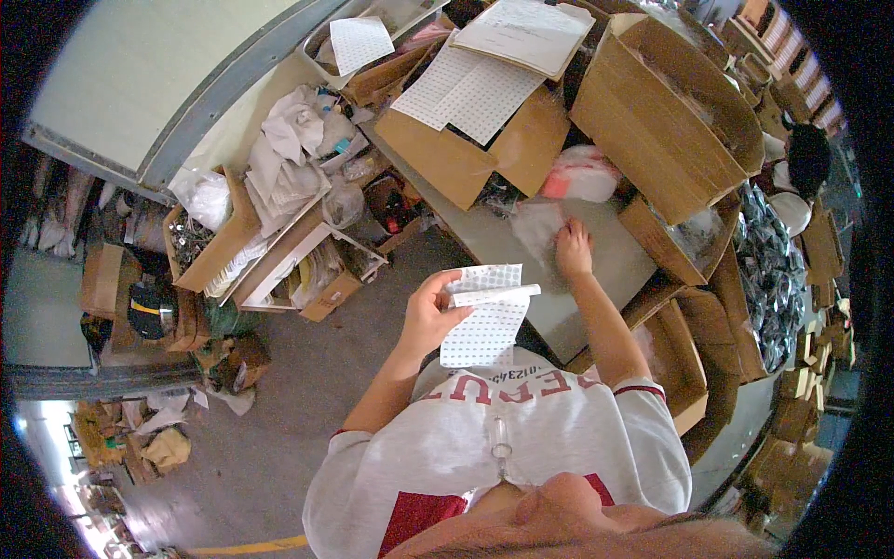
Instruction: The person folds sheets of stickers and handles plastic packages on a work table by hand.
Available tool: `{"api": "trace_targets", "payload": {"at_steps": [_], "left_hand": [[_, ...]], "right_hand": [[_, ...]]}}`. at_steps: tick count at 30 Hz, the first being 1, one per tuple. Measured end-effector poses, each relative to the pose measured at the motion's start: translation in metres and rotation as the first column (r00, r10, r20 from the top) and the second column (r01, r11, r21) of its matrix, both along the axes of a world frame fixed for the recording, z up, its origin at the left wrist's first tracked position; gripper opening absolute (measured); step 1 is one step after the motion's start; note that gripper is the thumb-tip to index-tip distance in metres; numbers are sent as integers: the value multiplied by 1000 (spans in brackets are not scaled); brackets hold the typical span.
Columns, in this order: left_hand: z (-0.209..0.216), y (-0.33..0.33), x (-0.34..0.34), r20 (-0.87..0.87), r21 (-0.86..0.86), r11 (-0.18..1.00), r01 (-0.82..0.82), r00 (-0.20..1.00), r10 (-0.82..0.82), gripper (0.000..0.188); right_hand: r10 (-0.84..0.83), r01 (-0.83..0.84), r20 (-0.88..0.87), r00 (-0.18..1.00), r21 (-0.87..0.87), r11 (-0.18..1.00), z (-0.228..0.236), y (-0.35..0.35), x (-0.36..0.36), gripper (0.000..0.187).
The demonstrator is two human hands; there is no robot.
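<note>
Holding a curled sticker sheet between thumb and fingers, the left hand is in front of the shirt, the sheet reaching rightward from its grip. The right hand is farther forward over the tabletop, fingers at the right edge of a clear plastic bag; whether they grip it, I cannot tell.

Red letters and black numerals on grey shirt; illegibly small print on label sheet
</note>
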State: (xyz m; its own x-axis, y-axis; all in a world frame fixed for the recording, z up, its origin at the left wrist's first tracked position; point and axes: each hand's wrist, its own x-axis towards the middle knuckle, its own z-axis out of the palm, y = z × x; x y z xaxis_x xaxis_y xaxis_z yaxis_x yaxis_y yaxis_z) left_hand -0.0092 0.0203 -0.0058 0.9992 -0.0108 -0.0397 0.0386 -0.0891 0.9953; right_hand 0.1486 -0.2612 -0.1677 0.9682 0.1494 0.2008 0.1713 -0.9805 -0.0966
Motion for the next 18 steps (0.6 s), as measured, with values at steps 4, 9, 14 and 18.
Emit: {"api": "trace_targets", "payload": {"at_steps": [4, 9, 14, 18], "left_hand": [[-2, -1, 1, 11, 17, 1000, 2, 1000, -3, 50], [-3, 1, 0, -31, -42, 999, -13, 999, 12, 51], [-7, 2, 1, 11, -22, 1000, -9, 1000, 10, 50], [-9, 1, 4, 61, -31, 999, 14, 998, -12, 50]], "right_hand": [[-136, 146, -61, 989, 201, 969, 19, 2, 0, 18], [-160, 206, -154, 975, 363, 909, 45, -3, 0, 11], [-54, 61, -34, 998, 280, 958, 12, -9, -8, 12], [11, -45, 238, 971, 138, 989, -4, -7, -10, 14]]}}
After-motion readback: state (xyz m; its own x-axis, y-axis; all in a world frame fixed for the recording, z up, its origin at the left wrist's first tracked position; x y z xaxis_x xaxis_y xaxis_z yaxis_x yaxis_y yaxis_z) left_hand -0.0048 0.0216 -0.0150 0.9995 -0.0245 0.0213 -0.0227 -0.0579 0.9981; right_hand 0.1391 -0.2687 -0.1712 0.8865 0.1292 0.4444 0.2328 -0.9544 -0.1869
